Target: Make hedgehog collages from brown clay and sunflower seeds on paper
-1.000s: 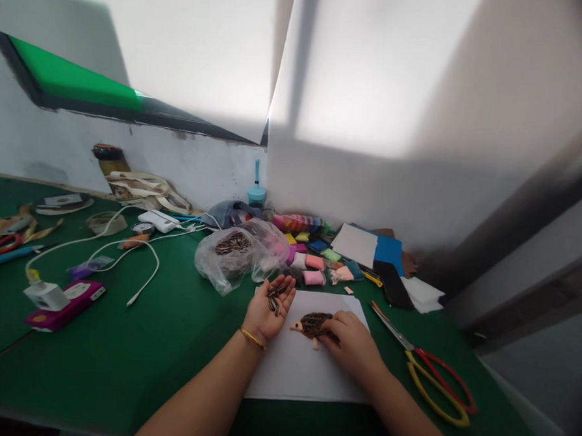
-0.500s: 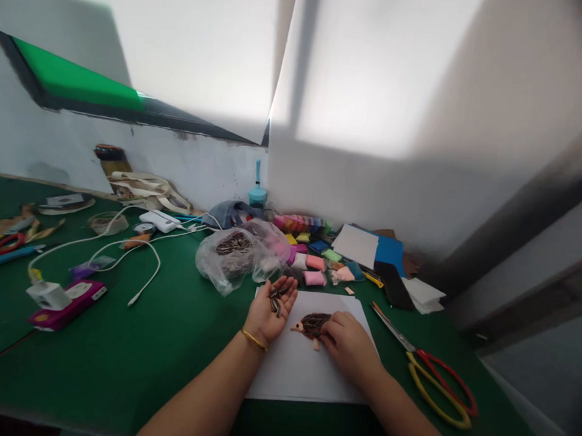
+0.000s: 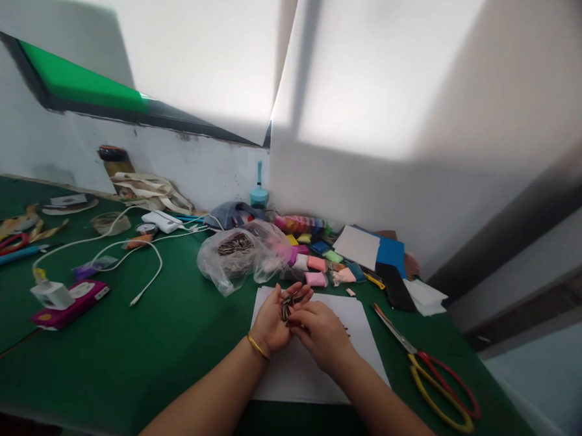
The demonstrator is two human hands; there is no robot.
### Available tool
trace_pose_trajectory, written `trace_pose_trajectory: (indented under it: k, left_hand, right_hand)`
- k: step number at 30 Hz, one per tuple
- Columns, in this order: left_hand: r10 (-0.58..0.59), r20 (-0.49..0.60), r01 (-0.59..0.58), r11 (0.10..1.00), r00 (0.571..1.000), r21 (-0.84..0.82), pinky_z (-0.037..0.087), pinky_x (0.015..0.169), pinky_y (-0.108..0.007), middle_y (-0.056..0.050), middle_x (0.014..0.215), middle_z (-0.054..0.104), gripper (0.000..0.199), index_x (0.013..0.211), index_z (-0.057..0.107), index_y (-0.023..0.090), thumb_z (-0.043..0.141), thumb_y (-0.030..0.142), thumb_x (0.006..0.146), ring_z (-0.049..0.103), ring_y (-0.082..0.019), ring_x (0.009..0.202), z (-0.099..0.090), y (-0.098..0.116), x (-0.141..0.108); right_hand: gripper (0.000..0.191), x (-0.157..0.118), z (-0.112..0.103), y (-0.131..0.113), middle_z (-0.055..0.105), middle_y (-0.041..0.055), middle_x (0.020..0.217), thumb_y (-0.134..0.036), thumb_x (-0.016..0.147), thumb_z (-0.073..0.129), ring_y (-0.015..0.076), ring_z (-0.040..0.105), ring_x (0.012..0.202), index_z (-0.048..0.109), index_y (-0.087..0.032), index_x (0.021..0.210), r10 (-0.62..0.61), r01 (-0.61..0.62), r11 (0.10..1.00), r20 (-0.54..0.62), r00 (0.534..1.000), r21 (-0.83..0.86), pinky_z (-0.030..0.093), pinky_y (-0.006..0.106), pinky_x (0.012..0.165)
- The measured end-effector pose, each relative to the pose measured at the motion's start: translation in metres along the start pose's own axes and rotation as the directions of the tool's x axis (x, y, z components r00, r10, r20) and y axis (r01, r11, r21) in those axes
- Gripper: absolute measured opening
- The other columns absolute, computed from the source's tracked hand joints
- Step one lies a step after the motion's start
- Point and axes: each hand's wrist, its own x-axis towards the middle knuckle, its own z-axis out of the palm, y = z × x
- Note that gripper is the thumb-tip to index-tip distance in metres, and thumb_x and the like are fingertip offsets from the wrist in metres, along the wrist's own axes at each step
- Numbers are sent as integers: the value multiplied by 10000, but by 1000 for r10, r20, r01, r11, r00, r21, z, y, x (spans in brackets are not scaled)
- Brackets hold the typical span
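Palm up over the paper, my left hand [image 3: 272,321] cups several striped sunflower seeds [image 3: 286,306]; a gold bangle [image 3: 258,346] circles its wrist. My right hand [image 3: 324,333] reaches across, thumb and fingertips pinched at the seeds in that palm. Beneath both hands lies a stack of white paper [image 3: 306,383]. The hedgehog-like figure covered in seeds is almost wholly hidden behind my right hand; only small dark tips show past its knuckles. A clear plastic bag [image 3: 215,266] with more sunflower seeds [image 3: 236,243] stands beyond the paper.
Large scissors [image 3: 422,365] with red and yellow handles lie right of the paper. Packets of coloured clay [image 3: 316,279], a yellow cutter [image 3: 374,281] and a black phone-like slab [image 3: 395,287] sit behind. On the left are a magenta power strip [image 3: 74,304] and white cables [image 3: 160,263].
My right hand has left the hedgehog figure and moved left to the seeds in my left palm, now covering the figure. My left hand has shifted slightly right.
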Motion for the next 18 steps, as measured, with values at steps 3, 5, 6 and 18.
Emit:
trace_pose_trajectory:
  k: [3,5,6,18]
  left_hand:
    - [-46,-1,46,998,999,49,453,904,-422,-175,1053,641,379,988,595,102,393,410,897,557,-277,1094,2,-1,-2]
    - [-75,11,74,994,997,78,453,900,-428,-174,1051,641,390,1001,593,104,392,422,895,568,-282,1075,5,-3,-4]
    - [-84,22,82,993,996,88,450,901,-433,-174,1058,639,396,1008,592,105,391,427,894,571,-283,1070,5,-4,-5]
    - [-122,61,118,990,991,75,448,911,-437,-185,1102,621,377,1016,592,99,387,394,900,536,-292,1122,5,-7,-5]
  right_hand:
    - [135,1,-3,4,607,22,900,-154,742,648,186,521,898,633,-232,851,10,-12,1000,39,999,29,401,318,790]
    - [131,0,-7,5,599,9,876,-149,729,658,175,519,888,620,-229,826,24,-28,998,64,998,50,403,306,782]
    - [137,-1,-9,4,596,3,872,-146,725,659,168,517,884,614,-229,823,31,-36,998,75,997,59,402,298,776]
    - [81,-5,-12,0,620,13,830,-135,759,565,167,544,832,593,-208,780,92,-95,983,26,995,156,412,286,729]
